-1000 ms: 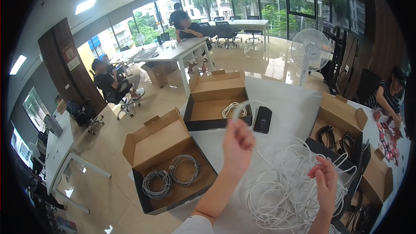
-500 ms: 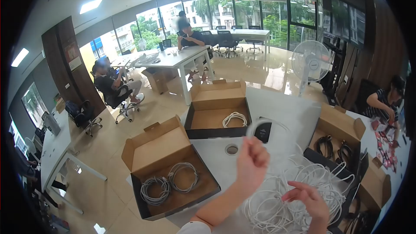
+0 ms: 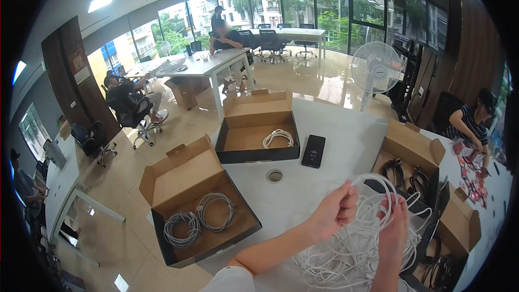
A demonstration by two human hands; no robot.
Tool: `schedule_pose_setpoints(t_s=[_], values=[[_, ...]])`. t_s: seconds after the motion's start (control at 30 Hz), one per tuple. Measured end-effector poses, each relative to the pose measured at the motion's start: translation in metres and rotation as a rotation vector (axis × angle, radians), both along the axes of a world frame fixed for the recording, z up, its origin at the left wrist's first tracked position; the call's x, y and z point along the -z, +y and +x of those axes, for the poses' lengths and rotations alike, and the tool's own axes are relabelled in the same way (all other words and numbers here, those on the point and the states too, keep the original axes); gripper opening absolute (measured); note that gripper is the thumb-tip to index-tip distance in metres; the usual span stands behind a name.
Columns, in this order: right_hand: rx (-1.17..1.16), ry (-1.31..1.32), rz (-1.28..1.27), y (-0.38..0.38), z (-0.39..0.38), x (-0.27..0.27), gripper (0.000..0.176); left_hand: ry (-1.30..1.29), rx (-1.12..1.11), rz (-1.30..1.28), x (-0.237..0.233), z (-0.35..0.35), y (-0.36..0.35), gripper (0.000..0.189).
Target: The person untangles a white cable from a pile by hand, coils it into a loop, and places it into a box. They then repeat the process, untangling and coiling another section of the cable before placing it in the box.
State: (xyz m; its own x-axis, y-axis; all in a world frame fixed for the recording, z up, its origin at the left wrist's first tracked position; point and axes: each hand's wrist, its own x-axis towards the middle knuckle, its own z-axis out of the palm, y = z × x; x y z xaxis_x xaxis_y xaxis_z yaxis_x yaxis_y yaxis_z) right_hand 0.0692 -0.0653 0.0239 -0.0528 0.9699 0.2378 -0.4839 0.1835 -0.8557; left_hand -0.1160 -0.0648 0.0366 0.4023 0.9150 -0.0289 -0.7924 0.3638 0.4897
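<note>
My left hand [image 3: 336,210] is closed, pinching a white cable [image 3: 372,177] that curves up and over toward my right hand. Fingers of my right hand [image 3: 393,221] are wrapped round the other side of that looped cable. Below and around both hands spreads a tangled heap of white cables [image 3: 336,259] on the white table [image 3: 259,200]. An open cardboard box [image 3: 257,148] at the back holds one coiled white cable [image 3: 278,138]. Inside another open box [image 3: 234,243] at the left lie two coiled grey cables [image 3: 182,230].
A black phone [image 3: 313,151] lies beyond my hands, near a round hole [image 3: 274,176] in the tabletop. Open boxes with black cables [image 3: 393,173] stand at the right. A person [image 3: 471,121] works at the far right. A white fan [image 3: 376,70] stands behind the table.
My left hand has moved right and down, bringing the cable to my right hand. My right hand, open before, has risen and closed on the loop. The view has shifted slightly.
</note>
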Motion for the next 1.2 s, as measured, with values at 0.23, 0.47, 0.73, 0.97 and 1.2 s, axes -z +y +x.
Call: schedule_pose_setpoints(t_s=[0.23, 0.47, 0.73, 0.97, 1.2], values=[[0.170, -0.002, -0.019, -0.012, -0.009, -0.018, 0.021, 0.201, 0.040, 0.072, 0.009, 0.017, 0.002, 0.033], [0.109, -0.137, 0.019, -0.006, 0.004, -0.013, 0.025, 0.365, 0.005, 0.162, 0.008, 0.019, -0.001, 0.034], [0.033, -0.412, 0.108, 0.000, 0.011, -0.011, 0.035, 0.606, -0.201, 0.050, 0.005, 0.021, -0.008, 0.028], [0.639, 0.015, 0.390, -0.008, 0.120, -0.046, 0.083, 0.420, -0.385, 0.188, -0.003, -0.006, -0.007, 0.022], [1.245, 0.370, 0.448, -0.073, 0.213, -0.059, 0.036, 0.427, -0.419, 0.092, -0.019, -0.007, -0.006, 0.028]])
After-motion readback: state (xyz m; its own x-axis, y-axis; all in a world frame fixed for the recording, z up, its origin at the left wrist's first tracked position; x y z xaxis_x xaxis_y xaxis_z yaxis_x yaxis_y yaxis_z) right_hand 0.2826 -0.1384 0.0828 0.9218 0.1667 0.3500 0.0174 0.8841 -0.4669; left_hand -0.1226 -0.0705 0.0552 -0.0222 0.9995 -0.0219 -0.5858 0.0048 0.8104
